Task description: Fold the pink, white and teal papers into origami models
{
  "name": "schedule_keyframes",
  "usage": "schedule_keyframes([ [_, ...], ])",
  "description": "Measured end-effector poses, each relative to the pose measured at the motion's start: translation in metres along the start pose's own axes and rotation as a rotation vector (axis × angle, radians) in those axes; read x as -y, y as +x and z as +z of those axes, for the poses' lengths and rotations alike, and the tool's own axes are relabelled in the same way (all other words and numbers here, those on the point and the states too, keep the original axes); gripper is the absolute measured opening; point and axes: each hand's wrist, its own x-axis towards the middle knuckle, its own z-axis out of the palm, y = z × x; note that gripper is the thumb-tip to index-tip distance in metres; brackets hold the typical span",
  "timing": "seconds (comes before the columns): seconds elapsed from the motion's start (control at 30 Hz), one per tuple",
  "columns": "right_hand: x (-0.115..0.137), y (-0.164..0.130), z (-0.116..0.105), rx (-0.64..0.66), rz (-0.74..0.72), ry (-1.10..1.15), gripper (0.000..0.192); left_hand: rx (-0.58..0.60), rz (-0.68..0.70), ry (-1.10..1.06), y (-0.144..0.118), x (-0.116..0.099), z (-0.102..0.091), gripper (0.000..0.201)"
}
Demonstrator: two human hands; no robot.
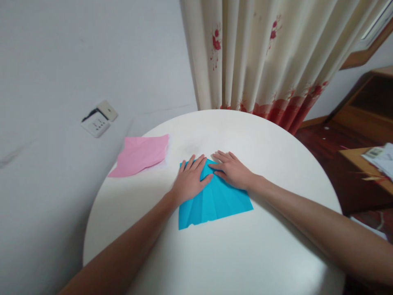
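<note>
While both palms lie flat on it, the blue paper sheet sits near the middle of the round white table, its surface marked by fan-like creases that run from the far end toward the near edge. The left hand rests on the sheet's far left part with fingers stretched out and close together, pressing down rather than pinching. The right hand lies just beside it on the far right part, fingers likewise extended and flat, its thumb meeting the left hand's thumb over the paper's pointed far end. Neither hand grips anything; both only press on the sheet.

To the left of the hands, well apart from the blue sheet, a crumpled pink paper sheet lies at the table's edge, partly overhanging it. Beyond it, on the pale wall, a white wall socket holds a dark plug. Behind the table hangs a cream curtain with red flower prints and a red hem. At the far right, wooden furniture carries some papers; their print is too blurred to read.
</note>
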Motion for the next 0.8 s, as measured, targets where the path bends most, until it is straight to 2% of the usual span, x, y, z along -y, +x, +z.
schedule_keyframes([
  [0.33, -0.005, 0.0, 0.001, 0.028, 0.006, 0.044, 0.043, -0.044, -0.034, -0.092, 0.003, 0.006, -0.001, 0.052],
  [0.53, -0.009, 0.002, -0.007, -0.077, 0.0, 0.133, 0.041, 0.001, -0.05, -0.145, 0.005, 0.009, -0.005, 0.06],
  [0.63, -0.008, 0.003, -0.015, -0.126, 0.152, 0.149, 0.029, 0.034, -0.054, -0.166, 0.005, 0.01, -0.008, 0.064],
  [0.73, -0.008, 0.003, -0.02, -0.118, 0.365, 0.189, 0.04, 0.053, -0.058, -0.182, 0.004, 0.01, -0.011, 0.066],
  [0.8, -0.009, 0.004, -0.021, -0.095, 0.429, 0.283, 0.048, 0.058, -0.06, -0.191, 0.004, 0.009, -0.012, 0.067],
])
